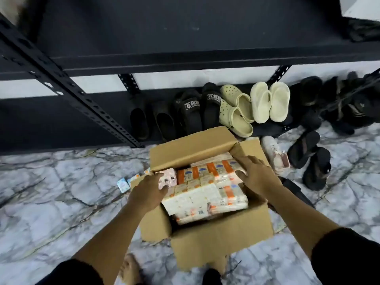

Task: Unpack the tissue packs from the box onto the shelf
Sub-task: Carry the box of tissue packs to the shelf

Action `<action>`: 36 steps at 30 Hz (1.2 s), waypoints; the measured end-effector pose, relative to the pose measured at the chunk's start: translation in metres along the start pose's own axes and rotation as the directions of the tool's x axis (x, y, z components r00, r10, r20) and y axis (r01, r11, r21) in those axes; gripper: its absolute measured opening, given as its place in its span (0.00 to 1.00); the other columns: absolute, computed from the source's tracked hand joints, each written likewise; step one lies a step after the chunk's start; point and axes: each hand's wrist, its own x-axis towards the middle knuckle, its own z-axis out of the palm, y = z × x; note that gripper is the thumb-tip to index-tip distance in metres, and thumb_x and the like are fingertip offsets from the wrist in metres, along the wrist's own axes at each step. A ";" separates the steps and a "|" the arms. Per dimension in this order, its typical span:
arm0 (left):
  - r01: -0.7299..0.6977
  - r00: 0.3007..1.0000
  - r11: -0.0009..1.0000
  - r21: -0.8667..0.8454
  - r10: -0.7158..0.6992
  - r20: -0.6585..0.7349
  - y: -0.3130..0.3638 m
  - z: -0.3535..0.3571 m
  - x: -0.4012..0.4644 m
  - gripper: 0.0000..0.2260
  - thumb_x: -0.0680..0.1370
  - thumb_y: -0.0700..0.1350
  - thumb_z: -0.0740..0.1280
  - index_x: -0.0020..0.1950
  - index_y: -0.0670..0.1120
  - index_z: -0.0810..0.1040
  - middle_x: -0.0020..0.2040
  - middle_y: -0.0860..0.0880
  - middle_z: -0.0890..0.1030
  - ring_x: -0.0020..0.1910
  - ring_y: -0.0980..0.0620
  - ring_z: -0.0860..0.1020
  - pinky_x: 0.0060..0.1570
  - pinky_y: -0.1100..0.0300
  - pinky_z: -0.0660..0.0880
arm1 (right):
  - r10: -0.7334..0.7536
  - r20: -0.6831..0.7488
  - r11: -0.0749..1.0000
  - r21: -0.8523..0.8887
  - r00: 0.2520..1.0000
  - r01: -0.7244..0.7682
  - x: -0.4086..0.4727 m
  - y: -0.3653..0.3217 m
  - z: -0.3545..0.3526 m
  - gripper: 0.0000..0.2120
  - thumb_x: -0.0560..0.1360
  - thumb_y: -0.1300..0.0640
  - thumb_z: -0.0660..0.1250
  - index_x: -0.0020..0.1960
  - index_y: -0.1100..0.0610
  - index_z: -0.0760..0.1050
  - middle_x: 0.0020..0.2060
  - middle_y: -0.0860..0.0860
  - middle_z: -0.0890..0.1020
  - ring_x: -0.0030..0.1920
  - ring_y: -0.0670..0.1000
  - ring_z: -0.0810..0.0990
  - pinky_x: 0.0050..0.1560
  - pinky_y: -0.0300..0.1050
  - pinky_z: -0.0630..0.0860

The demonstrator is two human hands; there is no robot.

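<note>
An open cardboard box [218,233] stands on the marble floor, filled with white and orange tissue packs [205,194]. My left hand [147,194] reaches into the box's left side and grips a small pink pack [167,178]. My right hand [257,173] rests with spread fingers on the far right packs [224,166], thumb against their side. The black metal shelf [185,38] stretches across the top of the view above the box, its board bare.
Several slippers and clogs [236,108] line the floor under the shelf behind the box, with more sandals [308,157] at the right. Small packs [127,182] lie on the floor left of the box. My bare foot [129,268] stands at the box's near-left corner.
</note>
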 end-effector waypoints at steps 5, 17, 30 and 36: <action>0.154 0.987 0.988 -0.003 -0.153 -0.057 0.012 0.030 0.027 0.26 0.79 0.52 0.63 0.76 0.49 0.63 0.72 0.40 0.66 0.67 0.38 0.70 0.61 0.46 0.73 | 0.052 0.025 0.997 -0.053 0.998 -0.051 0.034 0.038 0.022 0.29 0.79 0.44 0.61 0.78 0.47 0.57 0.74 0.55 0.65 0.72 0.63 0.65 0.67 0.58 0.68; 0.257 0.962 0.961 -0.101 -0.265 -0.072 -0.034 0.095 0.044 0.26 0.77 0.60 0.65 0.71 0.52 0.66 0.60 0.40 0.75 0.59 0.37 0.75 0.49 0.48 0.73 | 0.076 0.040 0.994 -0.078 0.996 -0.073 0.075 0.074 0.081 0.32 0.78 0.57 0.62 0.78 0.43 0.54 0.77 0.54 0.58 0.58 0.67 0.78 0.54 0.61 0.78; 0.174 0.958 0.943 -0.283 -0.229 -0.174 -0.030 0.095 0.042 0.22 0.78 0.46 0.66 0.71 0.50 0.66 0.39 0.45 0.78 0.41 0.41 0.77 0.38 0.55 0.68 | 0.019 -0.032 0.992 0.129 0.999 -0.015 0.080 0.078 0.080 0.30 0.76 0.61 0.65 0.73 0.41 0.62 0.57 0.58 0.82 0.55 0.65 0.80 0.50 0.53 0.74; 0.136 0.957 0.933 -0.332 -0.211 -0.201 -0.032 0.095 0.039 0.22 0.75 0.40 0.68 0.68 0.48 0.68 0.31 0.51 0.74 0.33 0.47 0.74 0.31 0.56 0.64 | 0.034 -0.059 0.969 0.245 0.998 -0.019 0.070 0.082 0.081 0.30 0.73 0.65 0.67 0.68 0.41 0.66 0.46 0.56 0.84 0.41 0.58 0.80 0.40 0.49 0.73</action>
